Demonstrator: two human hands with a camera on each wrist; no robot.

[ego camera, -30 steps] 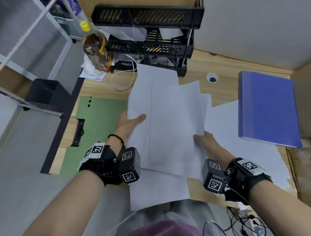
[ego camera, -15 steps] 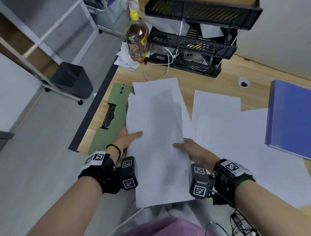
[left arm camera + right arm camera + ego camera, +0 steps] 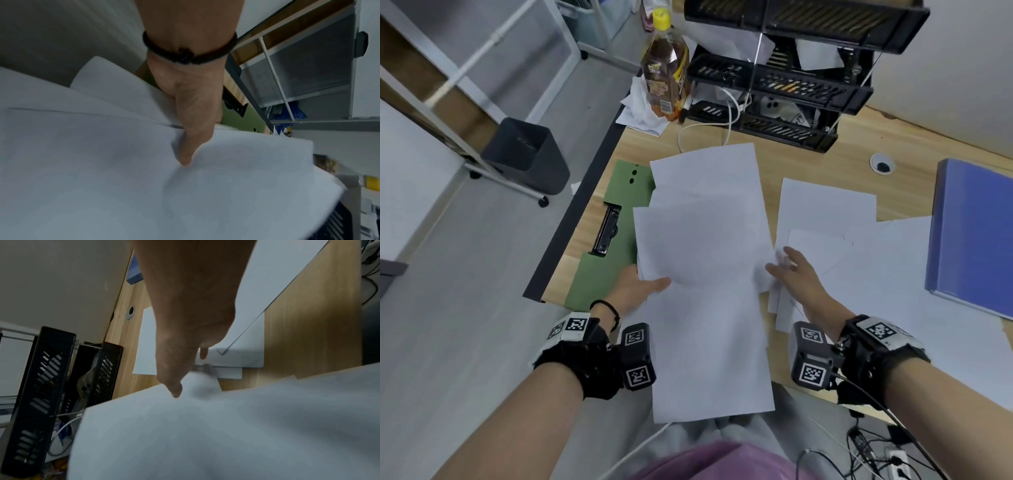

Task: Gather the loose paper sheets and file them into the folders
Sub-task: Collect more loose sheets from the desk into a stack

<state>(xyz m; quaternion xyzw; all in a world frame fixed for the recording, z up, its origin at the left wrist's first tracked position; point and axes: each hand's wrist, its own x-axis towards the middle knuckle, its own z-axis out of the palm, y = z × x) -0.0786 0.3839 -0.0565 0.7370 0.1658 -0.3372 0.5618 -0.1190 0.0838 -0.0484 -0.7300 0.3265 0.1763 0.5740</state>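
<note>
Light, floppy sheets (image 3: 705, 274) pinched at left edge by left hand (image 3: 635, 291), sagging over table's near edge. Right hand (image 3: 796, 274) slack, empty. Best supported along both long edges.

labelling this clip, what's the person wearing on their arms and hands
Both forearms are bare, no sleeves or gloves. Each wrist carries a black strap with a white square-code tag and a black camera block bearing two more tags. The left hand has a thin black cord bracelet; a thin cable trails from the rig behind the right hand.
</note>
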